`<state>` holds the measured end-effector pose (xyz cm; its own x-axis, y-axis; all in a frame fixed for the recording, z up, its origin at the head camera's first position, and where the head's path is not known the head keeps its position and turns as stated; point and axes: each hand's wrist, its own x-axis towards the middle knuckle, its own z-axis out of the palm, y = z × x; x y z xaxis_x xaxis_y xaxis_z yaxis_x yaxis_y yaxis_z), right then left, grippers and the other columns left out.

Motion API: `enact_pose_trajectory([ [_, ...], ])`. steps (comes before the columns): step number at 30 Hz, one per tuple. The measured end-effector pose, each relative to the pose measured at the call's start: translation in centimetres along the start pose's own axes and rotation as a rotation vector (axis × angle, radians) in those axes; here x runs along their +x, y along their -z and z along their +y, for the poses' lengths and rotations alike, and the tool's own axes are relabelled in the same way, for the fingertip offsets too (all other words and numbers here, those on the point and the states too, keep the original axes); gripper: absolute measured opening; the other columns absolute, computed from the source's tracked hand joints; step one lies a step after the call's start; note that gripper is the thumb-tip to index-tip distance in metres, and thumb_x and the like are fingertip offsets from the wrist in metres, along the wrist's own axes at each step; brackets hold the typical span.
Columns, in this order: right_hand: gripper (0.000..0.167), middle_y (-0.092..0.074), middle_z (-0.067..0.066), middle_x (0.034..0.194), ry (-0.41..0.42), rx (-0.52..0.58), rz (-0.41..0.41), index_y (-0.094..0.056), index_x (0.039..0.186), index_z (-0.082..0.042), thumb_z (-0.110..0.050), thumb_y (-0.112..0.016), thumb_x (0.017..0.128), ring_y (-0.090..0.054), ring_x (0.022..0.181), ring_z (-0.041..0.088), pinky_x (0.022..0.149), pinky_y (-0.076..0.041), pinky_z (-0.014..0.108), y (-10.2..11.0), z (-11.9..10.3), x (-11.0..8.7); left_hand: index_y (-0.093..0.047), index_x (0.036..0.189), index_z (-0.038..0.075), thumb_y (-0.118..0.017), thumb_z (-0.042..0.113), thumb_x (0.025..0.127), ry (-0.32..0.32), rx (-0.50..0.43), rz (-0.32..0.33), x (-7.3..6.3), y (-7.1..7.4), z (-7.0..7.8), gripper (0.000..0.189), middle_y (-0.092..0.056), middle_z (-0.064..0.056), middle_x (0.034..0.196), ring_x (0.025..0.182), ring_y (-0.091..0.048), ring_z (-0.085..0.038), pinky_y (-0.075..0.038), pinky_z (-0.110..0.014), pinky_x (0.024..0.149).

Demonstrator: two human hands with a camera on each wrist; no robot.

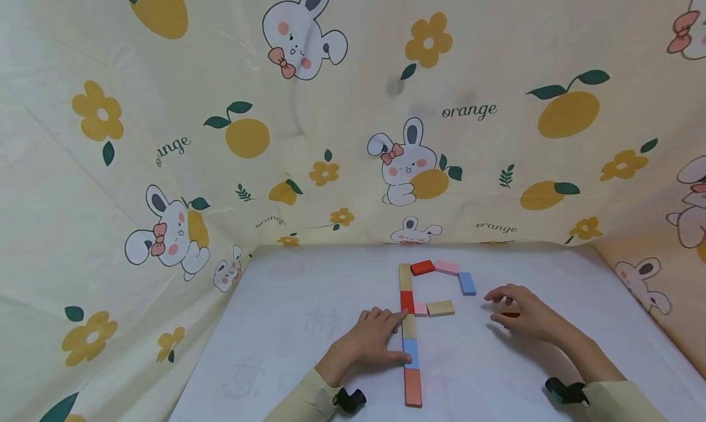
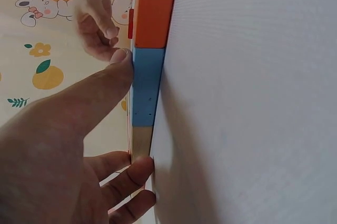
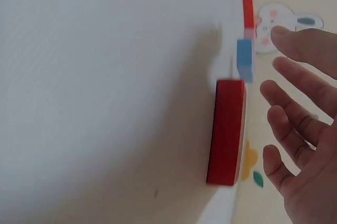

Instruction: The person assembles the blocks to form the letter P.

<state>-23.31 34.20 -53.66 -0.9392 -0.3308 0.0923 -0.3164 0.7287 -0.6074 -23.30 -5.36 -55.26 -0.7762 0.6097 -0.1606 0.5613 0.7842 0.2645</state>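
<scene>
A column of flat wooden blocks runs toward the person: a tan block [image 1: 405, 277], a red block [image 1: 407, 301], another tan block [image 1: 409, 327], a blue block [image 1: 411, 352] and an orange block [image 1: 412, 388]. My left hand [image 1: 369, 341] lies along its left side, the index fingertip at the red block and the thumb on the blue one. Out to the right, my right hand [image 1: 526, 315] hovers with loosely bent fingers. Beneath it, a separate red block [image 3: 226, 132] shows in the right wrist view, apart from the fingers.
From the column's top, a red block [image 1: 422, 267], a pink block [image 1: 447, 267] and a blue block [image 1: 467, 283] bend rightward. Lower, a small pink block [image 1: 421, 310] and a tan block [image 1: 440, 308] extend right. A patterned curtain [image 1: 353, 103] hangs behind the white table [image 1: 276, 324].
</scene>
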Motion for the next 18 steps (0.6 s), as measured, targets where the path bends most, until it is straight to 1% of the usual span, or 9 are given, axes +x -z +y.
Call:
enact_pose_trajectory([
  [3, 0.040, -0.068, 0.003, 0.119, -0.009, -0.016, 0.002, -0.072, 0.124, -0.011, -0.022, -0.089, 0.090, -0.056, 0.107, 0.026, 0.083, -0.053, 0.033, 0.3, 0.7, -0.6, -0.036, 0.168, 0.031, -0.069, 0.079, 0.089, -0.003, 0.003, 0.003, 0.1, -0.2, -0.1, 0.099, -0.059, 0.013, 0.125, 0.125, -0.047, -0.014, -0.040, -0.043, 0.113],
  [7, 0.042, -0.067, 0.005, 0.118, -0.037, -0.020, -0.016, -0.072, 0.125, -0.011, -0.021, -0.089, 0.089, -0.056, 0.110, 0.029, 0.082, -0.054, 0.029, 0.7, 1.7, -1.3, -0.036, 0.168, 0.030, -0.069, 0.079, 0.088, -0.009, 0.001, 0.008, 0.2, -0.2, -0.1, 0.099, -0.059, 0.013, 0.123, 0.125, -0.047, -0.014, -0.040, -0.044, 0.112],
  [9, 0.043, -0.067, 0.006, 0.118, -0.054, -0.031, -0.019, -0.071, 0.126, -0.010, -0.022, -0.090, 0.088, -0.055, 0.110, 0.030, 0.081, -0.055, 0.030, 0.8, 2.1, -1.5, -0.036, 0.168, 0.030, -0.069, 0.079, 0.088, -0.009, 0.005, 0.008, 0.1, -0.2, -0.1, 0.099, -0.059, 0.014, 0.123, 0.125, -0.047, -0.014, -0.039, -0.043, 0.113],
  [13, 0.045, -0.067, 0.008, 0.117, -0.085, -0.051, -0.022, -0.071, 0.125, -0.009, -0.023, -0.090, 0.088, -0.056, 0.110, 0.032, 0.084, -0.057, 0.041, 0.9, 2.7, -1.9, -0.036, 0.168, 0.031, -0.069, 0.079, 0.088, -0.001, 0.011, 0.003, -0.1, 0.0, 0.0, 0.099, -0.058, 0.014, 0.122, 0.124, -0.047, -0.013, -0.040, -0.043, 0.112],
  [18, 0.045, -0.067, 0.011, 0.119, -0.126, -0.068, -0.005, -0.072, 0.125, -0.009, -0.022, -0.091, 0.087, -0.055, 0.110, 0.034, 0.087, -0.055, 0.053, 1.2, 2.9, -2.4, -0.036, 0.168, 0.032, -0.070, 0.079, 0.088, 0.004, 0.015, 0.004, -0.1, 0.0, 0.1, 0.099, -0.059, 0.013, 0.125, 0.126, -0.047, -0.014, -0.039, -0.043, 0.113],
])
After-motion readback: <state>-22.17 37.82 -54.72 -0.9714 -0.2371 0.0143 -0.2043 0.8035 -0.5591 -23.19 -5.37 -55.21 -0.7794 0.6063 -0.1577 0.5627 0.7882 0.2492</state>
